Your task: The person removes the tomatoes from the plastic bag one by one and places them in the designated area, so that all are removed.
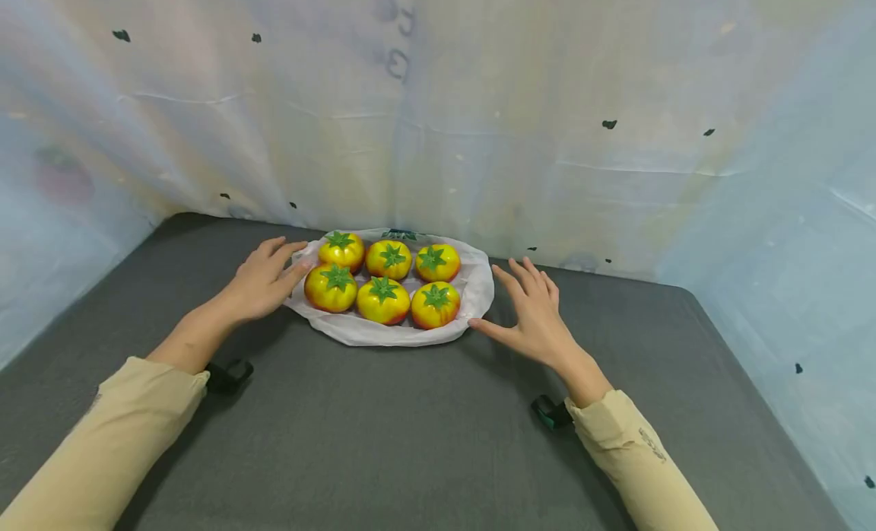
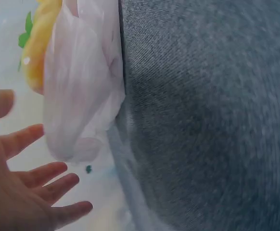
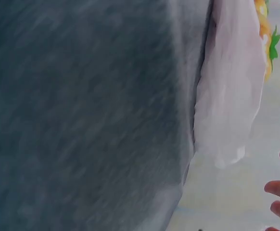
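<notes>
Pale printed sheeting (image 1: pixel 493 135) all round, with ten small dark flecks on it in the head view; before it, one dark grey table (image 1: pixel 383 424), far-left and far-right corners both visible. From the left edge, one of two tan sleeves (image 1: pixel 130 432), then one of two black wrist bands (image 1: pixel 229 375). Next, left hand (image 1: pixel 263 284), fingers spread and gripping nothing, thumb and fingertips right at the left edge of one crinkled white bag (image 1: pixel 369 335); cannot tell for sure whether touching or just short of it. Bag at the middle of the table's far edge, green print on its far rim. Holds six yellow-and-red fruits (image 1: pixel 383 309), each with one green leafy top, in two rows of three; tops visible above the bag's side in both wrist views. To the right, right hand (image 1: pixel 534 318), also spread wide and holding nothing, thumb tip just beside the bag's near-right edge, other fingers apart from it. Lastly, second band and second sleeve, running down to the table's near edge.
</notes>
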A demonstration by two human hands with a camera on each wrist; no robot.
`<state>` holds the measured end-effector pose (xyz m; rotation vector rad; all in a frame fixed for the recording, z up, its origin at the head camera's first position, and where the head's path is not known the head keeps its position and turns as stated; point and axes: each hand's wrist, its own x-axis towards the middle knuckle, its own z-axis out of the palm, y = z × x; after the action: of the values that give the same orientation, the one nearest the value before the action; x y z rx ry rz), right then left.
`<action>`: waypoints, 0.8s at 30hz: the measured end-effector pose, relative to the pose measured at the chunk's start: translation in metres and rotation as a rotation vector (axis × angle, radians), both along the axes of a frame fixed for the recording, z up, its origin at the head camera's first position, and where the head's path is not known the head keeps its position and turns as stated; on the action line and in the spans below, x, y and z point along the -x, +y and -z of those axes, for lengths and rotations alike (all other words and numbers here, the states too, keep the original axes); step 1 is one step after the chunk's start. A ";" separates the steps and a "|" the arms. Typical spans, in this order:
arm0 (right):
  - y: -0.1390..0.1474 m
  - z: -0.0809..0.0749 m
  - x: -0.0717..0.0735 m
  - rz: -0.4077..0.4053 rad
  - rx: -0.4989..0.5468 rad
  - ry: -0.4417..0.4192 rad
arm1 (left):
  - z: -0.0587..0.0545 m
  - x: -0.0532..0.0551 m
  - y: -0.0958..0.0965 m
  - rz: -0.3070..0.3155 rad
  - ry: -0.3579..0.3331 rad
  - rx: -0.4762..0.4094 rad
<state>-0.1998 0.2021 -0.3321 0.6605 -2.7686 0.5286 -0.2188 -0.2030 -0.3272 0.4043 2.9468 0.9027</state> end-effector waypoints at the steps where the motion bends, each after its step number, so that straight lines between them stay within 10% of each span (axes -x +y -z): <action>1: -0.002 0.000 0.000 -0.013 0.012 0.006 | 0.000 0.002 -0.001 -0.009 0.003 -0.021; 19: -0.035 -0.005 0.005 -0.117 0.179 -0.105 | 0.015 0.024 -0.015 -0.220 -0.245 -0.377; 24: -0.041 -0.006 0.007 -0.141 0.176 -0.128 | 0.022 0.029 -0.017 -0.197 -0.360 -0.522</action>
<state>-0.2070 0.1608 -0.3265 0.8091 -2.7617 0.8616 -0.2475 -0.2198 -0.3487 -0.0462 2.4276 1.5817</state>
